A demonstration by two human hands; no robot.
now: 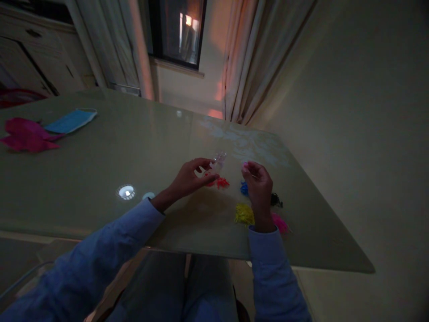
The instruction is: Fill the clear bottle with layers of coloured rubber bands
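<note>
My left hand (196, 175) is closed on a small clear plastic container (219, 157), held between thumb and fingers a little above the table. Just under it lies a small pile of red strands (222, 182), partly behind my thumb. To the right, my right hand (258, 182) pinches a tiny pink piece (245, 165) at its fingertips; its exact kind is too small to make out. Around that hand lie bunches of blue strands (244, 188), yellow strands (244, 213), black strands (276, 200) and pink strands (279, 222), some partly hidden by my hand and wrist.
The glossy table (100, 165) has its right edge beside a wall. On the far left lie a crumpled magenta cloth-like item (28, 135) and a blue face mask (72, 120). A lamp reflection shows on the tabletop. Curtains (241, 62) hang behind.
</note>
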